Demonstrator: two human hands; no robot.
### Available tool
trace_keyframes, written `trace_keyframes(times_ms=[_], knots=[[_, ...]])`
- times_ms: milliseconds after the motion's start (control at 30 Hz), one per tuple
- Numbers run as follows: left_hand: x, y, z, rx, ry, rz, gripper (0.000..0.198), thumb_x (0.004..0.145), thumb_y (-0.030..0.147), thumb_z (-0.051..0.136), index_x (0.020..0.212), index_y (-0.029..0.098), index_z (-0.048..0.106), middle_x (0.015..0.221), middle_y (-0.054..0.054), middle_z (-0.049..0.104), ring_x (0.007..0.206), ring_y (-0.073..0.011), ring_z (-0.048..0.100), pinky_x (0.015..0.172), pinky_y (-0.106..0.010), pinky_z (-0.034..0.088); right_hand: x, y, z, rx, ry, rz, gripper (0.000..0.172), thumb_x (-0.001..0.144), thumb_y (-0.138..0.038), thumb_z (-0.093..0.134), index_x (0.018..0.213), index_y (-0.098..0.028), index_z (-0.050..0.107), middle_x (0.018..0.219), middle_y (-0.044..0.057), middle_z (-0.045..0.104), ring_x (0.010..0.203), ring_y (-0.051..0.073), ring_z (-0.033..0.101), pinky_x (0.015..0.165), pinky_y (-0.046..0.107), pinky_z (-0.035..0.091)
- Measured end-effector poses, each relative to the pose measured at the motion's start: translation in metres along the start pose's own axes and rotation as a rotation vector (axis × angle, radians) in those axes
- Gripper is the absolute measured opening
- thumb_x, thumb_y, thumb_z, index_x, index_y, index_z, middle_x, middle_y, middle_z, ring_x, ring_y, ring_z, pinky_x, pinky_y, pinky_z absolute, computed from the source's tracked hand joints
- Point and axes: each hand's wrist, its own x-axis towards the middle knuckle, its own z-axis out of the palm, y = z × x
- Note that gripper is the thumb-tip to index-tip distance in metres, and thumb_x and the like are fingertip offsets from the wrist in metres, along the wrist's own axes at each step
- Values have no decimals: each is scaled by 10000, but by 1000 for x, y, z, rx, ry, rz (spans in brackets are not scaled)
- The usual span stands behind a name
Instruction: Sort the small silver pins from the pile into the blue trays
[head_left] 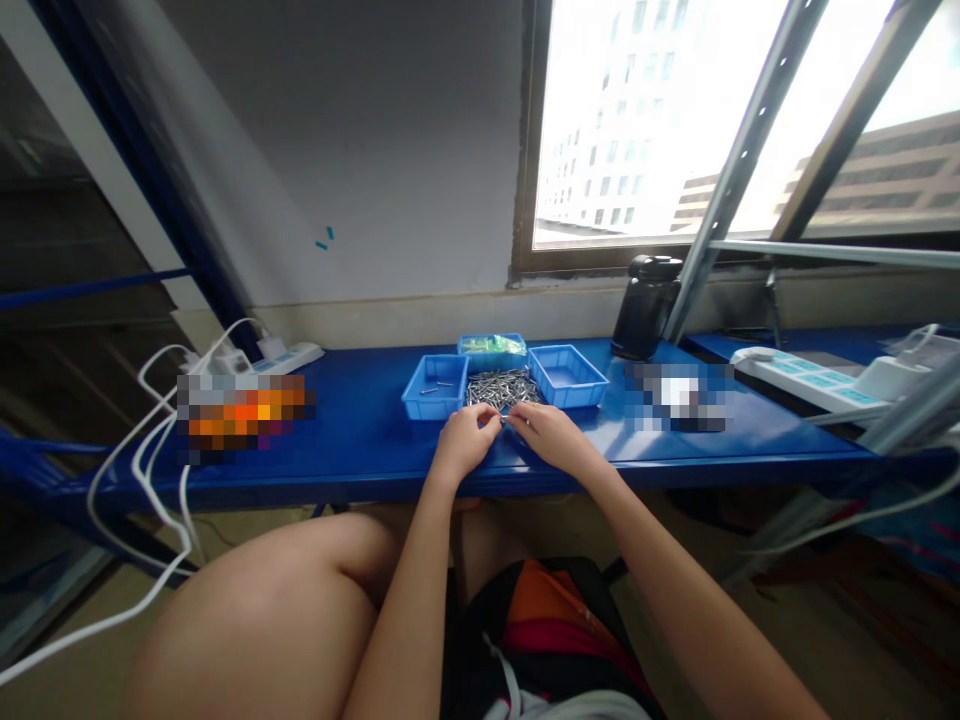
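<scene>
My left hand [471,437] is closed in a pinch at the front of a pile of loose metal screws [501,387]. Facing it, my right hand [546,430] pinches too, its fingertips almost meeting the left ones. Between them shows a thin, shiny metal piece [504,418], which looks like one of the screws; its details are too small to make out. A blue tray [435,408] left of the pile holds a few screws. To the right stands another blue tray [574,392], with nothing visible inside. Behind the pile, a third blue tray [465,343] contains a green-and-clear plastic packet [495,345].
The blue table [360,440] backs onto a wall and window. A black bottle [645,310] stands at the back right, near a metal post [727,180]. Power strips [802,378] and white cables [142,470] lie toward both sides. Two items are blurred out.
</scene>
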Motion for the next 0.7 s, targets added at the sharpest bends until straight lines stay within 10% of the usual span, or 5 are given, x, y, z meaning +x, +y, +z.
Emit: trace_keyframes(times_ms=[700], knots=[[0,-5,-2,-119,60,25,225,784,342,504,786,162,640,757,-36,670,712,-169,602,677,-253,443,0,-1,-2,10,29,9,273,922,-282,361,759,-187,558,755,45,634,726,157,586,663,230,381]])
